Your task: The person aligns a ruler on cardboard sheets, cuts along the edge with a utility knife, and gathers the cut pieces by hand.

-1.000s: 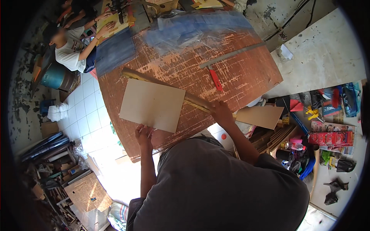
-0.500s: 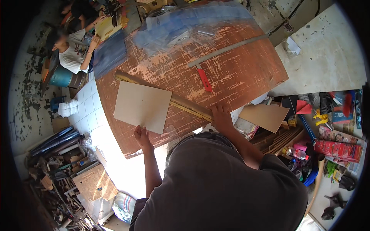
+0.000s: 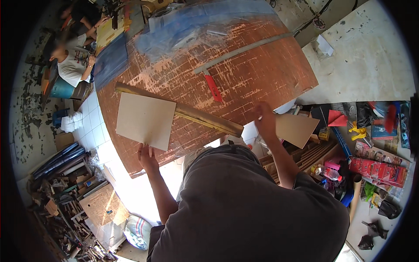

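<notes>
A tan square board (image 3: 146,120) lies on the worn red-brown tabletop (image 3: 183,87), its right part over a long wooden bar with a yellow edge (image 3: 209,120). My left hand (image 3: 149,160) pinches the board's near edge, fingertips at the rim. The bar slants across the table, its right end at the near edge. My right hand (image 3: 265,122) is raised off the bar, just right of that end, fingers loosely bent and apart, with nothing plainly in it. Farther back are a red-handled cutter (image 3: 213,88) and a long grey metal ruler (image 3: 244,50).
Clear bluish plastic sheeting (image 3: 196,24) covers the table's far side. Another tan board (image 3: 297,129) rests below the right edge, near crowded shelf goods. A pale table (image 3: 358,61) stands at right. Two people are at far left; wood scraps (image 3: 61,218) pile at lower left.
My right hand has lifted off the bar's end and moved slightly right. The left hand stays at the board's near edge. The whole view has shifted a little.
</notes>
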A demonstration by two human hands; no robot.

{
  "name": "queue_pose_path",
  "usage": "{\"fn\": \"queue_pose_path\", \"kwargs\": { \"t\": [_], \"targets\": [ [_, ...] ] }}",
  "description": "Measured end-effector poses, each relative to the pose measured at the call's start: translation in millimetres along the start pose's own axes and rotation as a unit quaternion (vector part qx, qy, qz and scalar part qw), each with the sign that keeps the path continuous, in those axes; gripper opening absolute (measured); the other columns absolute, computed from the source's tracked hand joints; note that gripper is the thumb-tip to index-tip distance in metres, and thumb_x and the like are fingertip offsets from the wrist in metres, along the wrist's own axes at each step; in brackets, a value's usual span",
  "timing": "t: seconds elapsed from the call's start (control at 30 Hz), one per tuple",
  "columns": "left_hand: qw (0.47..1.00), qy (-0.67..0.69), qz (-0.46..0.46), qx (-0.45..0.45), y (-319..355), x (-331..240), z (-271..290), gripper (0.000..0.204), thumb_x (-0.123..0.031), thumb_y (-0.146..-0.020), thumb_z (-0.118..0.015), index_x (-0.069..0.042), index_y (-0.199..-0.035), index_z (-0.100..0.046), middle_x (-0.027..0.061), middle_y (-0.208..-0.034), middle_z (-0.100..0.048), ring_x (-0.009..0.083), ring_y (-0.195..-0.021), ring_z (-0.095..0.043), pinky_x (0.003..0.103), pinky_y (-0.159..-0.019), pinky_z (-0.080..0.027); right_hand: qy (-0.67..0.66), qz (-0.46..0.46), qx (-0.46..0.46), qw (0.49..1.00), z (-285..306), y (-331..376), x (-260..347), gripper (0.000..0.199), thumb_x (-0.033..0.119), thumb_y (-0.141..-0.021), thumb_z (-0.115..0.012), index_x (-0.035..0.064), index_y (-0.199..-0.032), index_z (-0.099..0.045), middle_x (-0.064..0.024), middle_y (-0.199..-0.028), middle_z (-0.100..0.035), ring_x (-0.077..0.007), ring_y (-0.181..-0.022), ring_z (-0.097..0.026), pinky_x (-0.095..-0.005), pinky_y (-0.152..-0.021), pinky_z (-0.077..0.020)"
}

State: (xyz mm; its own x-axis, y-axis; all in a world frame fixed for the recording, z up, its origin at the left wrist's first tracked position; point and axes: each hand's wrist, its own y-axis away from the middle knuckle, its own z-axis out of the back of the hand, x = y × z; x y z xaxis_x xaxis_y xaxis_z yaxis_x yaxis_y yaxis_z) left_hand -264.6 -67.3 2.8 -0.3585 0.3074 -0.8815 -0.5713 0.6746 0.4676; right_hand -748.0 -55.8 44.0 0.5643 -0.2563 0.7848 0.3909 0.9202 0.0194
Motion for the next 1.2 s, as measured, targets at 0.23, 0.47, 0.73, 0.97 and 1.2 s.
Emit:
{"fn": "queue_pose_path", "kwargs": {
  "t": [0.23, 0.47, 0.73, 0.97, 1.2],
  "targets": [
    [0.995, 0.072, 0.066, -0.001, -32, 2, 21, 0.050, -0.020, -0.097, -0.054, -0.004, -0.143, -0.045, 0.0118, -0.138, -0.054, 0.0239, -0.127, -0.051, 0.038, -0.103, -0.042, 0.387, -0.304, -0.241, 0.837, 127, 43, -229, 0.064, 0.030, -0.079, -0.077, 0.0005, -0.126, -0.047, -0.0234, -0.124, -0.052, -0.0407, -0.116, -0.051, -0.0496, -0.094, -0.0484],
    [0.997, 0.025, 0.066, 0.036, -45, 18, 25, 0.046, -0.021, -0.095, -0.055, -0.006, -0.138, -0.052, 0.0052, -0.130, -0.061, 0.0164, -0.120, -0.055, 0.036, -0.098, -0.042, 0.121, -0.484, -0.201, 0.843, 164, 120, -379, 0.086, 0.051, -0.079, -0.077, -0.0037, -0.136, -0.042, -0.0260, -0.143, -0.045, -0.0401, -0.129, -0.049, -0.0482, -0.106, -0.0447],
    [0.996, 0.041, 0.070, -0.027, -58, 9, 30, 0.039, -0.017, -0.090, -0.060, -0.006, -0.128, -0.058, 0.0062, -0.123, -0.063, 0.0182, -0.113, -0.057, 0.038, -0.096, -0.043, 0.124, -0.504, -0.113, 0.847, 102, 84, -350, 0.046, 0.028, -0.100, -0.053, 0.0048, -0.139, -0.051, -0.0206, -0.134, -0.057, -0.0371, -0.116, -0.060, -0.0468, -0.095, -0.0524],
    [0.996, 0.057, 0.063, -0.021, -53, 15, 23, 0.041, -0.020, -0.091, -0.059, -0.004, -0.129, -0.056, 0.0080, -0.124, -0.061, 0.0224, -0.114, -0.056, 0.039, -0.097, -0.044, 0.329, -0.418, -0.142, 0.835, 136, 65, -294, 0.032, 0.028, -0.097, -0.053, 0.0060, -0.116, -0.067, -0.0255, -0.102, -0.070, -0.0378, -0.093, -0.070, -0.0498, -0.078, -0.0581],
    [0.998, 0.034, 0.036, -0.029, -23, 5, 5, 0.040, -0.020, -0.094, -0.058, -0.003, -0.131, -0.053, 0.0087, -0.125, -0.059, 0.0225, -0.116, -0.055, 0.040, -0.097, -0.044, 0.448, -0.198, -0.217, 0.844, 284, 33, -115, 0.033, 0.037, -0.100, -0.046, 0.0121, -0.103, -0.066, -0.0192, -0.094, -0.070, -0.0417, -0.087, -0.067, -0.0516, -0.071, -0.0531]
  ]
}}
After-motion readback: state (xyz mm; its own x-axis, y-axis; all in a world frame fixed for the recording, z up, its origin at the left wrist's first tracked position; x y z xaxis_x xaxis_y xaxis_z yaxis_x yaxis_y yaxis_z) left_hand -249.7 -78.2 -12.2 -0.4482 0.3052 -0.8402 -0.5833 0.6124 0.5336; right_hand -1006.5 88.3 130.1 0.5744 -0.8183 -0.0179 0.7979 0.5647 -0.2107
